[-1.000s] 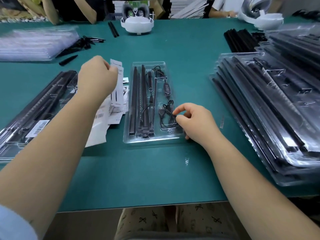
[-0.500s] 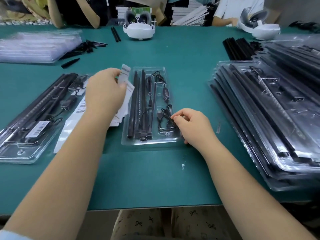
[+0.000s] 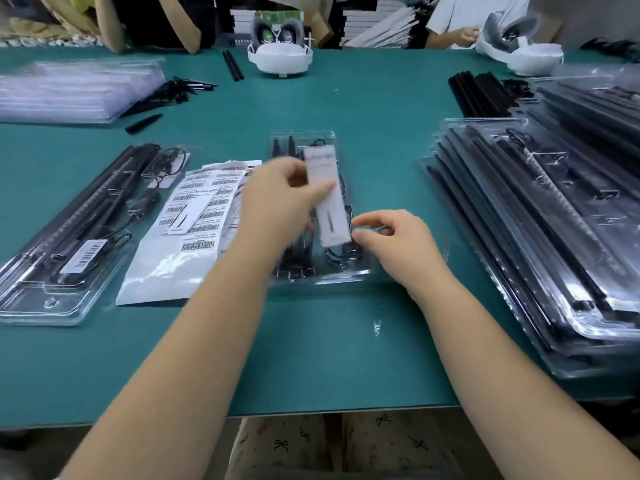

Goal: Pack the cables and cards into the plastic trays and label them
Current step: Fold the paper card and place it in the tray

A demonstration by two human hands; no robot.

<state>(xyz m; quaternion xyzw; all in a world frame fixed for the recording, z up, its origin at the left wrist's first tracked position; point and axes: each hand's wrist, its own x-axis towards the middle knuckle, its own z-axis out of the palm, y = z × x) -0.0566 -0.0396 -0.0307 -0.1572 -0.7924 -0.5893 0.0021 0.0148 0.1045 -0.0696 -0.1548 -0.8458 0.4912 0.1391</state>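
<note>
On the green bench (image 3: 311,358) a clear plastic tray (image 3: 322,277) lies in the middle, long side running near to far, with black rods and a coiled black cable (image 3: 341,258) in it. The left hand (image 3: 280,202) is over the tray, its grip clamped on a narrow white card (image 3: 327,195): thumb and fingers pinch the card near its far half, and the card hangs lengthwise above the tray's right side. The hand and card are blurred, so the print on the card cannot be read. The right hand (image 3: 398,244) rests at the tray's near right edge, fingers curled with thumb and forefinger close together; whether that grip pinches the cable or holds nothing cannot be told.

Just left of the tray lie sheets of barcode labels (image 3: 201,206) on a white backing. Further left lies a closed packed tray (image 3: 65,244) bearing a barcode sticker. On the right stands a stack of filled trays (image 3: 540,230). At the far left lies a pile of empty clear trays (image 3: 76,88), and at the far edge a white headset (image 3: 280,50).
</note>
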